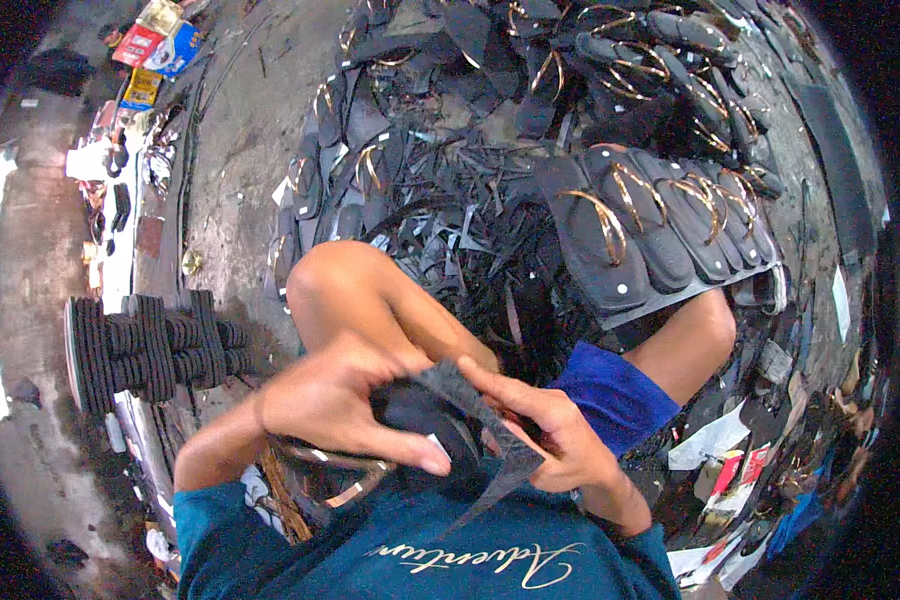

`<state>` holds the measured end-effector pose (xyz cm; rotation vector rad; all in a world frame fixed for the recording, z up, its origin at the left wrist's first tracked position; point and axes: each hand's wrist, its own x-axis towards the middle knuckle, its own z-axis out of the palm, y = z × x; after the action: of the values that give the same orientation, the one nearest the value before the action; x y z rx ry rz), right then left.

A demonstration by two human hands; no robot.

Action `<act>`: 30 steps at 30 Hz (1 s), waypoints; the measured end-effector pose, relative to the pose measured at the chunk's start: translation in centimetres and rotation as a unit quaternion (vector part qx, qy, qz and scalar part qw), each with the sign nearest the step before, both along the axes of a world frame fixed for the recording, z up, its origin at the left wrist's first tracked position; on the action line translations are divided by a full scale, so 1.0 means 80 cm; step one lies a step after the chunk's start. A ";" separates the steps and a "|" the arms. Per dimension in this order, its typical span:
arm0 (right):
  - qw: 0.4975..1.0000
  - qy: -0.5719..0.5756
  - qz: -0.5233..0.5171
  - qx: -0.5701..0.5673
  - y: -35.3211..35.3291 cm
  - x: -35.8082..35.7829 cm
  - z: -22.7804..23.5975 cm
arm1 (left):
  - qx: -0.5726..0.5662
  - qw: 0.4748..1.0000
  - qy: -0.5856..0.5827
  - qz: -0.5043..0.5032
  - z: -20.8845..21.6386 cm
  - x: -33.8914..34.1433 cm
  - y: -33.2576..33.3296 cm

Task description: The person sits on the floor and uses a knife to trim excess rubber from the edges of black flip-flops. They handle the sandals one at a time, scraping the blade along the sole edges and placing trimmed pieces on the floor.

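Close to my chest, my left hand (345,400) is wrapped round a black sandal (410,408), its thumb pressed along the near side. A strap with shiny gold-toned bands (345,488) loops out below that hand. My right hand (560,425) is closed at the sandal's right side, on a thin dark strip of sole sheet (500,485) that bends away from the sole and tapers to a point towards my shirt. Whether a blade is also in the right hand cannot be made out. The sandal's underside is hidden.
Dark offcuts (450,190) are heaped beyond my knees. A sheet of strapped sandals (670,225) lies at my right knee, more sandals (660,70) behind it. Stacked black soles (150,345) stand at left. Colourful packets (160,50) lie far left; paper scraps (710,440) at right.
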<state>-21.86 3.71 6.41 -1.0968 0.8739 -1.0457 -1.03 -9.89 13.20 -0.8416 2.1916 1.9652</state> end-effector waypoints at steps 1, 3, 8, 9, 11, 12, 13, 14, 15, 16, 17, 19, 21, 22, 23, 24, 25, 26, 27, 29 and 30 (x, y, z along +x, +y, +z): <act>0.999 -0.024 -0.037 0.013 0.002 0.001 -0.009 | -0.129 0.991 -0.047 -0.001 0.028 -0.014 -0.019; 0.990 -0.082 -0.107 0.035 0.008 0.007 -0.019 | -0.313 0.929 -0.153 0.120 0.099 -0.028 -0.016; 0.974 -0.137 -0.172 0.055 0.016 0.022 -0.034 | 0.167 0.980 -0.013 0.110 -0.043 0.058 0.104; 0.976 -0.136 -0.164 0.039 0.017 0.021 -0.038 | 0.254 0.932 0.087 0.245 -0.087 0.059 0.123; 0.981 -0.075 -0.172 0.043 0.028 0.020 -0.038 | 0.279 0.717 0.232 0.595 -0.081 -0.025 0.127; 0.975 -0.078 -0.204 0.038 0.030 0.019 -0.041 | 0.241 0.704 0.246 0.621 -0.095 -0.041 0.123; 0.977 -0.051 -0.206 0.029 0.032 0.014 -0.035 | 0.229 0.711 0.250 0.616 -0.090 -0.056 0.106; 0.977 -0.023 -0.209 0.019 0.035 0.010 -0.034 | 0.218 0.716 0.256 0.612 -0.091 -0.068 0.091; 0.977 0.006 -0.212 0.010 0.038 0.007 -0.031 | 0.233 0.740 0.253 0.578 -0.085 -0.079 0.073; 0.958 0.030 -0.282 0.029 0.040 0.013 -0.029 | 0.250 0.722 0.259 0.591 -0.097 -0.087 0.065; 0.949 0.117 -0.293 0.011 0.053 0.013 -0.035 | 0.252 0.710 0.264 0.603 -0.100 -0.088 0.064; 0.906 0.288 -0.309 -0.019 0.097 0.006 -0.050 | 0.256 0.689 0.267 0.623 -0.105 -0.090 0.059; 0.915 0.284 -0.284 0.033 0.137 0.001 -0.052 | 0.258 0.692 0.229 0.635 -0.119 -0.070 0.068; 0.917 0.284 -0.272 0.063 0.148 0.001 -0.047 | 0.254 0.702 0.206 0.633 -0.130 -0.063 0.076; 0.914 0.294 -0.274 0.060 0.149 0.003 -0.045 | 0.250 0.712 0.184 0.630 -0.140 -0.055 0.085; 0.911 0.304 -0.275 0.057 0.142 0.005 -0.044 | 0.281 0.682 0.142 0.660 -0.150 -0.040 0.097; 0.907 0.314 -0.276 0.055 0.133 0.008 -0.042 | 0.217 0.725 0.136 0.640 -0.147 -0.039 0.110; 0.911 0.302 -0.275 0.063 0.119 0.014 -0.044 | 0.144 0.765 0.140 0.611 -0.137 -0.045 0.115; 0.917 0.294 -0.262 0.065 0.107 0.018 -0.046 | 0.138 0.782 0.132 0.594 -0.137 -0.037 0.115; 0.930 0.276 -0.234 0.070 0.085 0.025 -0.046 | 0.157 0.777 0.130 0.595 -0.141 -0.021 0.114; 0.931 0.271 -0.234 0.066 0.074 0.029 -0.046 | 0.183 0.754 0.136 0.616 -0.150 -0.013 0.114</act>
<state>-19.53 9.62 2.75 -1.1054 1.6901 -1.0588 -2.06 -0.79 1.18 -2.4212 1.1310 2.9637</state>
